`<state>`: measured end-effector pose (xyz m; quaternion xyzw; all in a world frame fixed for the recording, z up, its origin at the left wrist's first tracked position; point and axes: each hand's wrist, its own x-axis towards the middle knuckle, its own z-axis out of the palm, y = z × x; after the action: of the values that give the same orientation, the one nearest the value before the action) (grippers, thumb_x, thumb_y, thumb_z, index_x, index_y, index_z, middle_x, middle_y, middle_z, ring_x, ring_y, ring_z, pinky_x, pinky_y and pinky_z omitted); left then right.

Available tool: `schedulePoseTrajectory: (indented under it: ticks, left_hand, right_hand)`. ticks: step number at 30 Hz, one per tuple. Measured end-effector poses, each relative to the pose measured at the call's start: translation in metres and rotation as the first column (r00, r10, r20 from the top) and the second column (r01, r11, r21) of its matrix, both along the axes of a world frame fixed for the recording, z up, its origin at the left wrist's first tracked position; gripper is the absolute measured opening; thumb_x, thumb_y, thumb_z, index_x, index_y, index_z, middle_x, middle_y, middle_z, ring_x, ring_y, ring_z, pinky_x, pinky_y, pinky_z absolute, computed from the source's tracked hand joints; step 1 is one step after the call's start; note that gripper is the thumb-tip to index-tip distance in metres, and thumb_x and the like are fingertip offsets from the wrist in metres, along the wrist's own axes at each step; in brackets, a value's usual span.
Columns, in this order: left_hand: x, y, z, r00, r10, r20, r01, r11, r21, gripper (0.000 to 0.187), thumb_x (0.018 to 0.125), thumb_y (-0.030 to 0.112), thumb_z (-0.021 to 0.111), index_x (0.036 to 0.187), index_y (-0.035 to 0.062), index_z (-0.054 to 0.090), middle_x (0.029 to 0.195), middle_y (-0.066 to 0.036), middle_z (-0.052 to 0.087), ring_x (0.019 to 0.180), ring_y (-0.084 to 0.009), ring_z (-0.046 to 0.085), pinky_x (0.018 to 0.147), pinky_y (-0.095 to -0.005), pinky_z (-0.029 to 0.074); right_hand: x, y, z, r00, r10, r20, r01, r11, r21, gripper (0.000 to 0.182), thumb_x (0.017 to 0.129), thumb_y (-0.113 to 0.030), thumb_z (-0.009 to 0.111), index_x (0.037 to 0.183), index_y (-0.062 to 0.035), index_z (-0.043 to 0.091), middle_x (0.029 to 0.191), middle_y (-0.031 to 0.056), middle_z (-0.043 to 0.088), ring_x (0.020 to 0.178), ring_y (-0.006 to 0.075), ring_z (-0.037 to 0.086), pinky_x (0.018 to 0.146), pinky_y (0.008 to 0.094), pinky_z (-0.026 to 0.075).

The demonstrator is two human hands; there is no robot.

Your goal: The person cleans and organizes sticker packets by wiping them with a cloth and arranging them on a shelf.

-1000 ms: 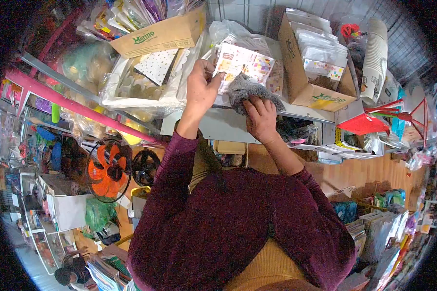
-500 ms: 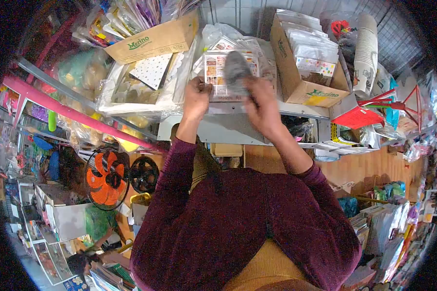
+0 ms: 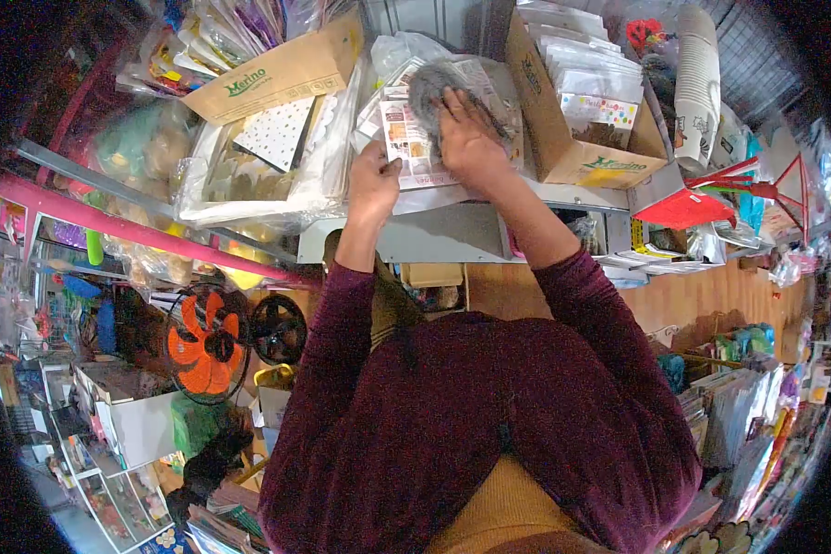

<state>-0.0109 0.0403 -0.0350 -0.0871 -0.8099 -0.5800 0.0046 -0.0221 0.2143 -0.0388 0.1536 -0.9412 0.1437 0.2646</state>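
A printed packet [image 3: 417, 168] with rows of small pictures lies on other flat packets on the shelf before me. My left hand [image 3: 373, 182] is closed at its left edge, the fingers pinching at the side. Spread over a crumpled grey cloth [image 3: 427, 85], my right hand [image 3: 474, 143] holds it against the upper part of the packet. The cloth and the hand hide much of the packet's right side. Clear plastic wrapping [image 3: 406, 48] sits behind the packets.
Left of the packets are a cardboard flap [image 3: 272, 74] and a wrapped stack with a dotted white card [image 3: 275, 132]. To the right stand a cardboard box [image 3: 549, 120] of white packets and stacked paper cups [image 3: 696, 83]. An orange-bladed fan [image 3: 205, 342] is lower left.
My right hand has brought the grey cloth down, and its fingers now spread flat over it on the packet. The packet has tilted slightly; my left hand stays at its edge.
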Motion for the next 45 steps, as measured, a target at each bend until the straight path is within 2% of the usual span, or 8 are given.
schedulePoseTrajectory:
  ticks: [5, 8, 21, 30, 32, 34, 38, 45]
  left_hand:
    - [0.005, 0.004, 0.002, 0.999, 0.042, 0.024, -0.045, 0.993, 0.112, 0.026, 0.078, -0.009, 0.050, 0.104, -0.0063, 0.055, 0.096, -0.014, 0.061, 0.085, -0.0174, 0.058, 0.076, -0.0276, 0.045]
    - [0.004, 0.005, 0.001, 0.997, 0.067, -0.024, -0.061, 0.976, 0.209, 0.031, 0.073, -0.010, 0.048, 0.103, -0.0063, 0.055, 0.092, -0.013, 0.063, 0.085, -0.0161, 0.058, 0.075, -0.0267, 0.044]
    - [0.002, 0.003, -0.002, 0.999, 0.040, 0.019, -0.044, 0.964, 0.262, 0.019, 0.080, -0.010, 0.052, 0.096, -0.0036, 0.056, 0.087, -0.010, 0.062, 0.077, -0.0123, 0.057, 0.069, -0.0253, 0.044]
    - [0.019, -0.020, 0.075, 0.711, 0.294, -0.639, -0.175, 0.954, 0.245, 0.021, 0.081, -0.005, 0.051, 0.100, -0.0013, 0.060, 0.093, -0.010, 0.064, 0.077, -0.0151, 0.059, 0.070, -0.0260, 0.046]
    - [0.033, -0.010, 0.063, 0.415, -0.021, -0.910, -0.314, 0.935, -0.165, 0.020, 0.076, -0.002, 0.055, 0.094, 0.0035, 0.062, 0.079, -0.010, 0.063, 0.067, -0.0190, 0.061, 0.064, -0.0307, 0.050]
    - [0.049, 0.005, 0.028, 0.557, -0.305, -0.773, -0.223, 0.841, -0.493, 0.021, 0.071, 0.002, 0.057, 0.091, 0.0060, 0.064, 0.086, -0.011, 0.064, 0.077, -0.0242, 0.061, 0.068, -0.0339, 0.051]
    - [0.050, 0.015, -0.014, 0.498, -0.375, -0.782, -0.219, 0.817, -0.533, 0.021, 0.069, 0.007, 0.056, 0.089, 0.0075, 0.065, 0.093, -0.008, 0.063, 0.088, -0.0228, 0.060, 0.072, -0.0333, 0.050]
    - [0.053, 0.010, -0.022, 0.586, -0.403, -0.702, -0.215, 0.759, -0.615, 0.021, 0.066, 0.009, 0.057, 0.086, 0.0067, 0.064, 0.085, -0.004, 0.060, 0.084, -0.0210, 0.058, 0.070, -0.0327, 0.050]
  right_hand:
    - [0.003, -0.001, 0.000, 0.998, -0.053, -0.034, 0.054, 0.998, 0.044, 0.047, 0.078, -0.012, 0.046, 0.123, 0.0021, 0.045, 0.136, 0.0238, 0.036, 0.127, 0.0358, 0.034, 0.104, 0.0429, 0.028]
    - [0.030, -0.027, -0.012, 0.960, 0.260, -0.100, -0.250, 0.963, 0.102, 0.039, 0.075, -0.004, 0.049, 0.113, 0.0030, 0.051, 0.130, 0.0235, 0.043, 0.122, 0.0355, 0.041, 0.101, 0.0427, 0.033]
    - [-0.001, 0.033, -0.008, 0.992, -0.106, -0.067, 0.084, 0.960, -0.267, 0.042, 0.074, -0.003, 0.051, 0.116, 0.0034, 0.051, 0.121, 0.0213, 0.051, 0.112, 0.0371, 0.049, 0.096, 0.0418, 0.038]
    - [0.061, 0.047, 0.059, 0.926, -0.171, -0.337, -0.153, 0.647, -0.747, 0.036, 0.074, -0.002, 0.051, 0.109, 0.0073, 0.051, 0.095, 0.0208, 0.059, 0.084, 0.0292, 0.059, 0.080, 0.0338, 0.045]
    - [0.073, 0.048, 0.076, 0.876, -0.166, -0.454, -0.307, 0.533, -0.788, 0.033, 0.076, -0.002, 0.048, 0.108, 0.0065, 0.051, 0.091, 0.0166, 0.059, 0.080, 0.0227, 0.056, 0.076, 0.0318, 0.045]
    - [0.088, 0.051, 0.084, 0.913, -0.174, -0.369, -0.219, 0.553, -0.804, 0.033, 0.077, -0.001, 0.045, 0.109, 0.0057, 0.051, 0.092, 0.0153, 0.059, 0.082, 0.0198, 0.055, 0.077, 0.0303, 0.044]
    - [0.095, 0.044, 0.087, 0.916, -0.064, -0.397, -0.189, 0.804, -0.564, 0.044, 0.069, 0.009, 0.048, 0.113, 0.0006, 0.053, 0.108, 0.0198, 0.057, 0.098, 0.0345, 0.056, 0.088, 0.0361, 0.043]
    - [0.053, -0.002, 0.003, 0.919, 0.394, -0.024, -0.395, 0.918, -0.041, 0.046, 0.068, 0.001, 0.056, 0.114, -0.0036, 0.055, 0.126, 0.0165, 0.049, 0.120, 0.0330, 0.043, 0.103, 0.0389, 0.033]
